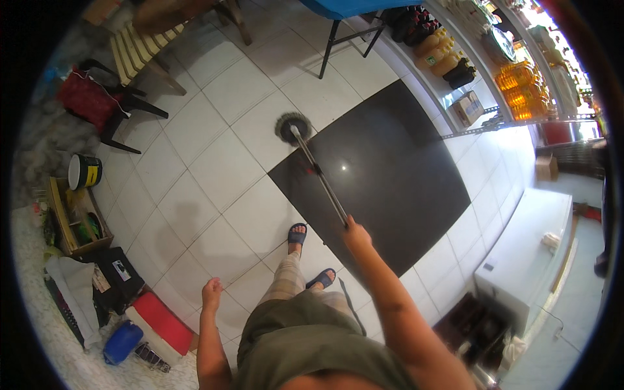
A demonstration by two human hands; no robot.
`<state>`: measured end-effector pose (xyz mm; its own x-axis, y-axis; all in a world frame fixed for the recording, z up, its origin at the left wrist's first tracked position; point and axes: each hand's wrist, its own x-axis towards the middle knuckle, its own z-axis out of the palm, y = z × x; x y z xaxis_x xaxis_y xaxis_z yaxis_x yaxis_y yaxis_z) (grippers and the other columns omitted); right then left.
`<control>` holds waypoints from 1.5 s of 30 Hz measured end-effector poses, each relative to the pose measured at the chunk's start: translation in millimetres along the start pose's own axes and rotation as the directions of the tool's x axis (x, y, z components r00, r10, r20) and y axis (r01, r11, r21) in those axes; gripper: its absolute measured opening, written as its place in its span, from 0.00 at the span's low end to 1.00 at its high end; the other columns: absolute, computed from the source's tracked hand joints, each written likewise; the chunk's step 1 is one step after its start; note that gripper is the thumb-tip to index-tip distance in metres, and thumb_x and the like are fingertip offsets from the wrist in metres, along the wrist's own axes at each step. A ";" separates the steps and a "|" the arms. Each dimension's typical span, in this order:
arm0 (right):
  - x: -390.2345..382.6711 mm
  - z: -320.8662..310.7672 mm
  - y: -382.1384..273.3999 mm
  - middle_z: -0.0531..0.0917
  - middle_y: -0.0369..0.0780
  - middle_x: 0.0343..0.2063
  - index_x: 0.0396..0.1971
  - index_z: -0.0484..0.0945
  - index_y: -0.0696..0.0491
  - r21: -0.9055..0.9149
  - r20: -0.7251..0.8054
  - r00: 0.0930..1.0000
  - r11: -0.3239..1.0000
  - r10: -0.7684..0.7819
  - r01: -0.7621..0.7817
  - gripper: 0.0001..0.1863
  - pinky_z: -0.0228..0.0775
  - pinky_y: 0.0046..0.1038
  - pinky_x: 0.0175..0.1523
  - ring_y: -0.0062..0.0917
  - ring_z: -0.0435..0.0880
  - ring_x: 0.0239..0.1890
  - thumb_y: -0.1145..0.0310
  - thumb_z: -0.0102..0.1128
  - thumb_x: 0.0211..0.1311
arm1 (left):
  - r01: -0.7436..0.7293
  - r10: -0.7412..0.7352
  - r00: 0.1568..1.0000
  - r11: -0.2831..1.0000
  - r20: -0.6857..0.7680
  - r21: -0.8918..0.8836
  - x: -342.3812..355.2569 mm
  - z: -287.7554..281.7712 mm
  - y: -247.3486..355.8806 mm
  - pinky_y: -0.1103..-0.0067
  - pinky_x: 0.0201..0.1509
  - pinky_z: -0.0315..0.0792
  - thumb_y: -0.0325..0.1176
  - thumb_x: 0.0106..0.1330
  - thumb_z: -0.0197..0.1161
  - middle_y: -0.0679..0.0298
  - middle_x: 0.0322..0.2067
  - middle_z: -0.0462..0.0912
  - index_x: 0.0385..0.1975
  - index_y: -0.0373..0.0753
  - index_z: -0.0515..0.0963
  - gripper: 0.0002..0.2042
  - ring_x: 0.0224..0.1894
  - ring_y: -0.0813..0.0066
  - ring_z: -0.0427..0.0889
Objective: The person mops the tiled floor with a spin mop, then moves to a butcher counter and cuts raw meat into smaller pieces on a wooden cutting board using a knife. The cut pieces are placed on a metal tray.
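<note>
My right hand point(357, 234) grips the metal pole point(325, 185) of a round mop point(292, 128) with grey fringe. The mop head rests on white floor tiles point(208, 149), just beside the corner of a large dark square point(383, 182) on the floor, and the pole crosses over that square. My left hand point(212, 290) hangs to the left with its fingers curled and nothing visible in them. My sandalled feet point(297, 237) stand below, near the dark square's edge.
Left: wooden chair point(146, 45), black chair point(133, 114), bucket point(84, 171), cardboard box point(78, 214), red box point(162, 318). Top: blue folding table point(351, 8). Upper right: metal shelving point(442, 91) with several bottles. Lower right: white chest-like appliance point(513, 253) and dark crate point(468, 322).
</note>
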<state>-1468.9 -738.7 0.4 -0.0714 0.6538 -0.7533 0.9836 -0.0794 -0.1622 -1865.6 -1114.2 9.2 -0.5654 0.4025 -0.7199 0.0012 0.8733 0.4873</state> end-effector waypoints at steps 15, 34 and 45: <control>50.5 -10.4 -37.2 0.85 0.50 0.46 0.69 0.62 0.45 -0.024 -0.011 0.999 0.999 0.044 -0.044 0.30 0.77 0.48 0.52 0.49 0.84 0.50 0.66 0.50 0.65 | -0.010 0.003 0.994 0.998 0.114 0.060 7.1 19.1 -0.6 0.76 0.42 0.78 0.25 0.67 0.61 0.56 0.36 0.85 0.52 0.33 0.78 0.14 0.36 0.71 0.84; 1.5 -11.0 22.5 0.85 0.52 0.43 0.65 0.65 0.44 0.061 -0.043 0.997 0.996 0.064 -0.062 0.27 0.77 0.48 0.50 0.49 0.85 0.48 0.64 0.51 0.64 | -0.351 0.274 0.927 0.874 0.255 0.336 62.2 52.7 69.7 0.70 0.43 0.78 0.30 0.65 0.63 0.52 0.37 0.86 0.47 0.36 0.81 0.12 0.36 0.60 0.85; -163.4 17.7 204.2 0.86 0.49 0.34 0.67 0.66 0.37 0.032 -0.004 0.928 0.927 0.373 -0.373 0.30 0.77 0.48 0.41 0.48 0.86 0.37 0.63 0.56 0.63 | -0.565 0.531 0.820 0.692 0.213 0.450 171.7 129.1 323.2 0.68 0.39 0.77 0.31 0.62 0.64 0.53 0.29 0.85 0.32 0.36 0.84 0.06 0.33 0.57 0.85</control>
<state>-1259.3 -875.1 79.1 0.3013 0.5803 -0.7566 0.9335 -0.3411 0.1101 -1855.8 -727.4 -20.7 -0.2873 0.8525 -0.4368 0.6915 0.5001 0.5212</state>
